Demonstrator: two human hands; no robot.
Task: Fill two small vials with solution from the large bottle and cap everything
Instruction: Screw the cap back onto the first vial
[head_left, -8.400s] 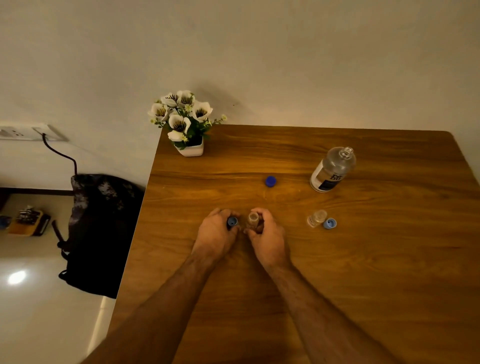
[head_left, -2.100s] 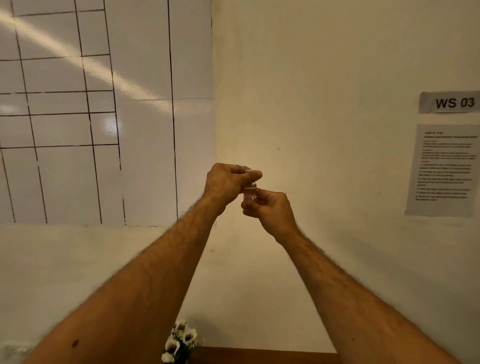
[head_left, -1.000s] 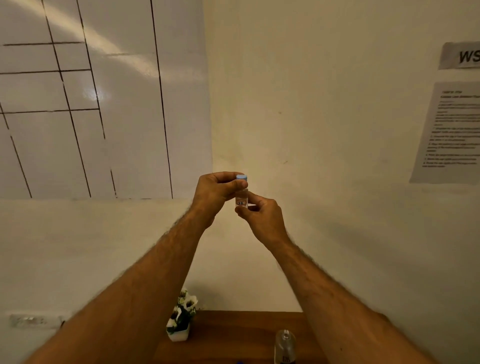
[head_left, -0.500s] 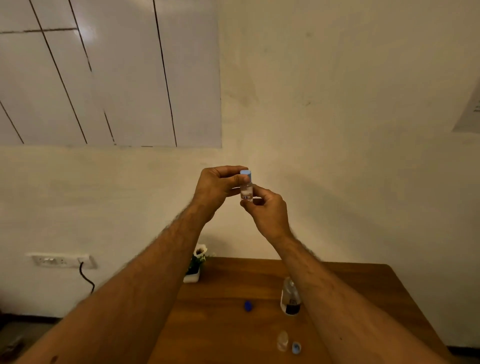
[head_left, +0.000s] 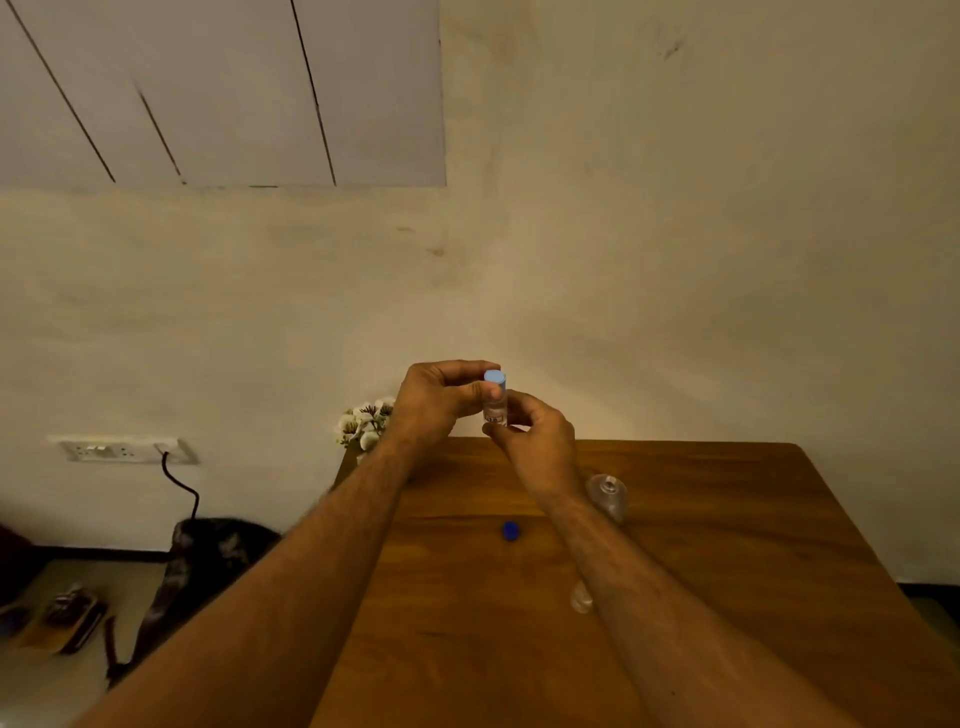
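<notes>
I hold a small clear vial (head_left: 495, 408) upright in the air above the far edge of the wooden table (head_left: 727, 545). My left hand (head_left: 439, 402) pinches its light blue cap (head_left: 494, 378) between thumb and fingers. My right hand (head_left: 537, 447) grips the vial's lower body from below. The large clear bottle (head_left: 608, 496) stands uncapped on the table, partly behind my right forearm. Its dark blue cap (head_left: 511, 530) lies on the table to its left. A second small vial (head_left: 581, 600) stands nearer me, half hidden by my right arm.
A white pot of flowers (head_left: 363, 426) sits at the table's far left corner, behind my left wrist. A dark bag (head_left: 208, 551) stands on the floor left of the table, below a wall socket (head_left: 124, 451) with a black cable.
My view has tilted down from the wall, so the table and its objects have come into sight. Both hands keep hold of the capped vial and have come lower, toward the table.
</notes>
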